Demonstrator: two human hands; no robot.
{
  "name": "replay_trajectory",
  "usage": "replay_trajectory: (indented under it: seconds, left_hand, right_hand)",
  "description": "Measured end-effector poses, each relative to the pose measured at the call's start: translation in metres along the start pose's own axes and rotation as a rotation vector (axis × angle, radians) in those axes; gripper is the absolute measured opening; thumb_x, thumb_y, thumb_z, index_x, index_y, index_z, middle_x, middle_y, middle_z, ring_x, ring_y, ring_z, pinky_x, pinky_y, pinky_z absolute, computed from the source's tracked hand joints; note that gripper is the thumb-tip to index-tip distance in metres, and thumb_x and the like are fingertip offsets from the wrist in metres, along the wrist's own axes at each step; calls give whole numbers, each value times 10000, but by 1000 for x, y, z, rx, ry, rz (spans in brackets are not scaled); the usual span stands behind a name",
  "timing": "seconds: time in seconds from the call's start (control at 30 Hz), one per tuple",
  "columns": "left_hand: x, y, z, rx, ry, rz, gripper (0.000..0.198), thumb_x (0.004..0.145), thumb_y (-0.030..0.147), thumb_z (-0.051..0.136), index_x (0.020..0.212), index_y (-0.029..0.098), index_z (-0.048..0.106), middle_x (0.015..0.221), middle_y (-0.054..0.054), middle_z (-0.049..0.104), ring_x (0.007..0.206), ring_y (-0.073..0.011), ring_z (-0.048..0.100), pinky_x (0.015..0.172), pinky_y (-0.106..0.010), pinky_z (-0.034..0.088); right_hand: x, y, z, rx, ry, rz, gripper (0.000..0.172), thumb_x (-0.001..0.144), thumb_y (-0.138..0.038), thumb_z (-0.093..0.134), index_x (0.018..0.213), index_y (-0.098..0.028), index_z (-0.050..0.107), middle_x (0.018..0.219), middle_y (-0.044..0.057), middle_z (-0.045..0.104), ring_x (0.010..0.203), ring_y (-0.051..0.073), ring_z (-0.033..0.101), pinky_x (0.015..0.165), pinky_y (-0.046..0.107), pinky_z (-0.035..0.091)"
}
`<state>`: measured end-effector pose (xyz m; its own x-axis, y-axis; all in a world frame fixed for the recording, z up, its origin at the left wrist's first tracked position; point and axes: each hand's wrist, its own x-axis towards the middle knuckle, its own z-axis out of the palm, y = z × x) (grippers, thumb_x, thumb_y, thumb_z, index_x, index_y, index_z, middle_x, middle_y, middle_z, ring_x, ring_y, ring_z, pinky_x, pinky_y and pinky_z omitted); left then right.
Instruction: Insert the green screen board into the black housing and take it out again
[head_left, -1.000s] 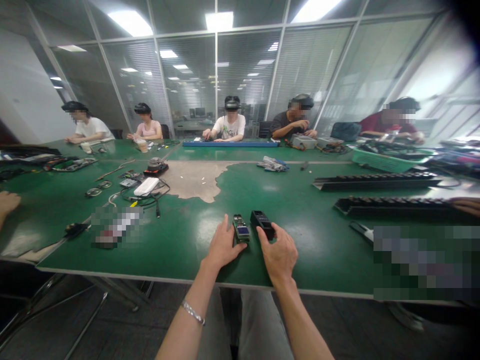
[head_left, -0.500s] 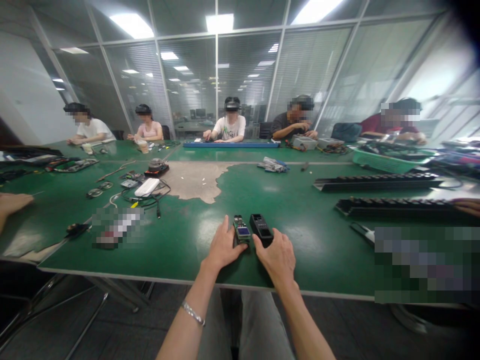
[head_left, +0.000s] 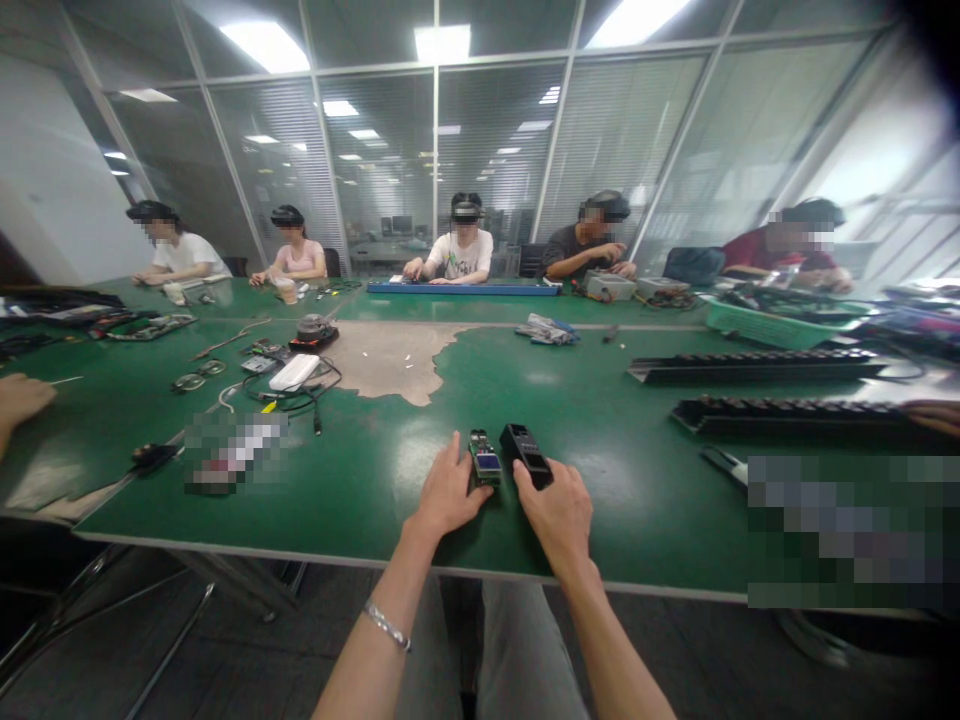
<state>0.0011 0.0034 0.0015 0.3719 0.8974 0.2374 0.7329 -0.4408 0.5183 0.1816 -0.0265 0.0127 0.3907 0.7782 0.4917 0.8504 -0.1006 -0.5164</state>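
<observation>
My left hand (head_left: 445,492) lies at the left of a small green circuit board (head_left: 481,447) with a little screen. Its index finger is stretched out and its thumb reaches across at the board's near end; the other fingers are partly hidden. Just to the right, my right hand (head_left: 559,508) is closed round the near end of a black plastic housing (head_left: 527,452) with cut-out openings, thumb on the left side and fingers on the right. Board and housing sit side by side, a narrow gap apart, above the green table (head_left: 345,500).
Cables and a white device (head_left: 294,373) lie to the left. Two black slotted rails (head_left: 780,414) and a green basket (head_left: 784,318) are at the right. Gloves (head_left: 546,330) lie farther back. Several people sit across the table; another person's hand (head_left: 26,398) shows at the left edge.
My right hand has closed more firmly round the black housing, which has shifted and tilted slightly. My left hand and the circuit board have hardly moved.
</observation>
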Motion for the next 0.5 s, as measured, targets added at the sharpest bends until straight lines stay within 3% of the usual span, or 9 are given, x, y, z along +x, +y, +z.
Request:
replay_trajectory:
  seconds: [0.1, 0.33, 0.5]
  left_hand:
    - [-1, 0, 1, -14, 7, -2, 616, 853, 447, 639, 1391, 201, 467, 1645, -142, 145, 1472, -340, 267, 1204, -488, 221]
    - [-1, -2, 1, -61, 51, 5, 658, 808, 420, 662, 1377, 180, 435, 1627, -174, 193, 1490, -333, 220, 1174, -523, 286]
    - [0, -7, 6, -89, 78, 14, 860, 765, 405, 675, 1459, 92, 275, 1616, -264, 125, 1502, -354, 156, 1186, -545, 267]
  right_hand:
    - [2, -16, -6, 92, 36, -36, 427, 859, -562, 559, 970, -166, 675, 881, 85, 640, 833, 228, 575, 782, 329, 403]
    - [-1, -57, -9, 58, -51, -49, 433, 870, -574, 537, 957, -172, 671, 886, 86, 635, 822, 227, 582, 743, 321, 394]
    - [-6, -70, -10, 1, -85, -52, 399, 889, -530, 529, 977, -161, 653, 915, 92, 625, 843, 221, 597, 745, 312, 397]
